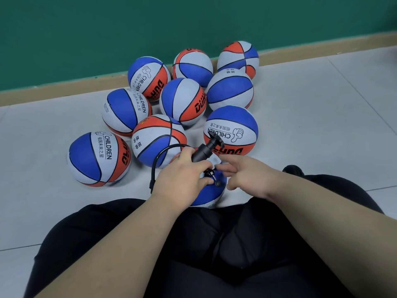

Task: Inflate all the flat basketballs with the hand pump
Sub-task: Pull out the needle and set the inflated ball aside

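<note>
One pebbled basketball [211, 193] under left hand [182, 175] tight around tubular black pump [203, 152]; right hand [247, 175] slack.

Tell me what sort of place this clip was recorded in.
Probably a school gym or sports storeroom, indoors: a green wall with tan skirting, a pale tiled floor, and a cluster of children's basketballs, with a hand pump held over one.

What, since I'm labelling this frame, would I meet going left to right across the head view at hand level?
Leftmost ball → left hand, gripping the pump → right hand → black shoe.
</note>
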